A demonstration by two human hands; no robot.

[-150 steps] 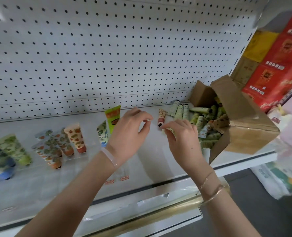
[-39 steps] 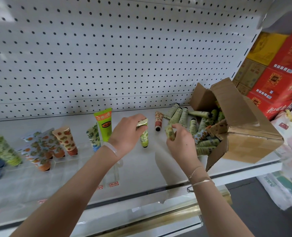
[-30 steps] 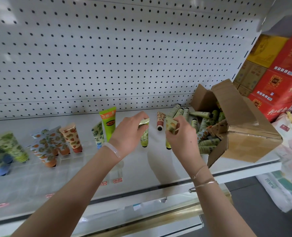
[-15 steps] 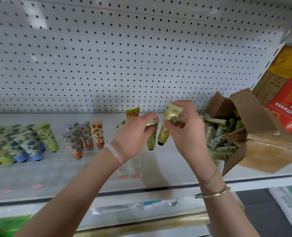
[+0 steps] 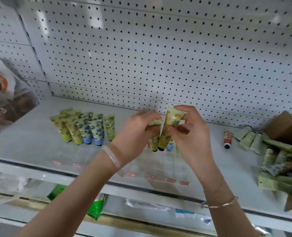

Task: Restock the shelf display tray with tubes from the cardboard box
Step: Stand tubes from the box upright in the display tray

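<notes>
Above the clear display tray on the white shelf, I hold two tubes side by side, caps down. My right hand has its fingers clamped on the crimped top of the yellow pineapple tube, wrist bent back toward me. My left hand pinches the greener tube just beside it, knuckles up. Further left, more tubes stand in the tray. At the right edge, the cardboard box spills loose tubes onto the shelf.

Both hands w/ tubes lifted, shifted left from box.
</notes>
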